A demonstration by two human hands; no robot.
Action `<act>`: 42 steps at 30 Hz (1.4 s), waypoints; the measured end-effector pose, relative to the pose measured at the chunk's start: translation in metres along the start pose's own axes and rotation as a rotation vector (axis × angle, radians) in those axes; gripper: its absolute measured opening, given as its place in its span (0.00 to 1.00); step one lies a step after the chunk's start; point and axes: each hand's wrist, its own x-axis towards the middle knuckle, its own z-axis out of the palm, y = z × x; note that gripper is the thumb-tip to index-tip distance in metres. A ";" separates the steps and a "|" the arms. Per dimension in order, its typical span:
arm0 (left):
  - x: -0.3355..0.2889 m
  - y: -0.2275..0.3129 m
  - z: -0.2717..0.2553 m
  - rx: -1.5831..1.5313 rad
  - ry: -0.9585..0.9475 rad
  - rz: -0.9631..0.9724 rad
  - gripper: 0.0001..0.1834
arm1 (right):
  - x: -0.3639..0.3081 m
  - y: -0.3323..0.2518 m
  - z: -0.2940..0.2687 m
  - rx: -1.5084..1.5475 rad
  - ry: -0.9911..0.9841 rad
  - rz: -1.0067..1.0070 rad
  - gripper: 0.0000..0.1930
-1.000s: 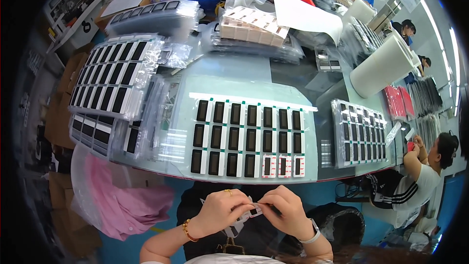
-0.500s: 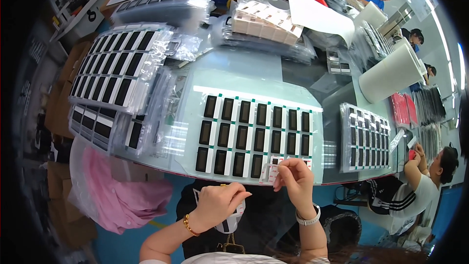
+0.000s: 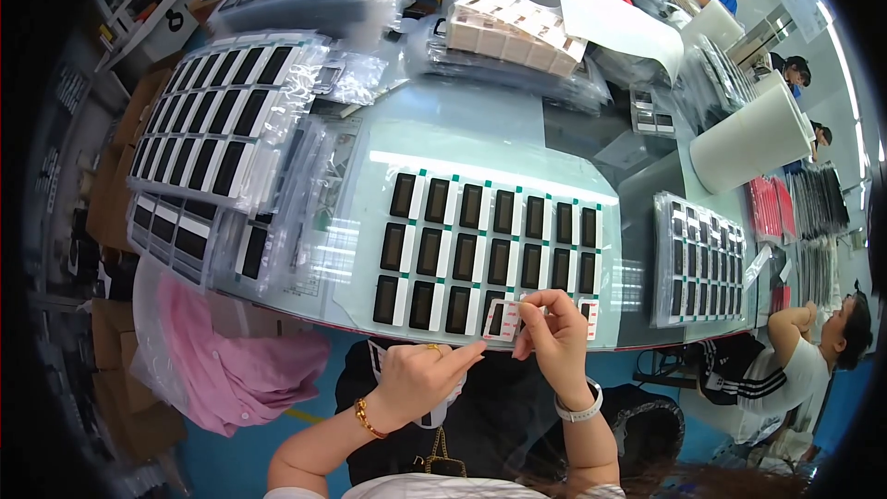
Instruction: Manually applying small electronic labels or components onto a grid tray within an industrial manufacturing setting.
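Note:
A glass-topped table bears a clear sheet with rows of dark rectangular panels [image 3: 469, 206], each beside a white strip, with small green tabs between them. Over a front-row panel lies a small white frame-shaped sticker [image 3: 500, 319] with red print, the dark panel showing through its opening. My right hand [image 3: 552, 337] pinches its right edge between thumb and fingers. My left hand [image 3: 427, 377] is at the table's front edge, index finger stretched toward the sticker's lower left corner; whether it touches is unclear. Another red-printed white frame [image 3: 588, 316] lies on the panel at the row's right end.
Stacked panel sheets [image 3: 208, 120] stand at left, a smaller stack [image 3: 699, 259] at right. Behind are a beige tray [image 3: 513, 32] and a white roll [image 3: 748, 143]. Pink cloth [image 3: 226, 351] hangs front left. A co-worker [image 3: 813, 351] sits at right; others are farther back.
The sticker has shifted slightly left and now lies squarer over the panel, my right hand with it. My left hand has moved right, its index finger stretching toward the sticker's corner.

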 end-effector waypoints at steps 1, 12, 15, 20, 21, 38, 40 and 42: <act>0.000 -0.001 0.001 -0.002 0.007 0.003 0.11 | 0.000 -0.002 0.001 -0.029 -0.002 0.004 0.05; 0.001 -0.003 0.003 -0.037 0.013 -0.004 0.11 | 0.001 -0.001 0.002 -0.110 0.011 0.007 0.05; 0.000 -0.006 0.005 -0.035 0.013 0.006 0.12 | 0.002 -0.001 0.001 -0.133 0.009 -0.004 0.05; -0.001 -0.007 0.002 0.059 0.000 0.032 0.17 | 0.002 -0.001 0.002 -0.140 0.013 -0.009 0.04; -0.003 -0.009 0.004 0.077 0.007 0.047 0.19 | 0.002 -0.001 0.003 -0.140 0.014 -0.010 0.04; 0.001 -0.011 0.004 0.086 -0.021 0.067 0.19 | 0.002 -0.001 0.001 -0.173 0.014 -0.012 0.05; 0.003 -0.012 0.004 0.070 0.003 0.082 0.19 | 0.002 -0.001 0.001 -0.175 0.017 -0.005 0.05; 0.005 -0.013 0.005 0.059 0.003 0.096 0.20 | 0.002 -0.001 0.000 -0.181 0.024 0.001 0.05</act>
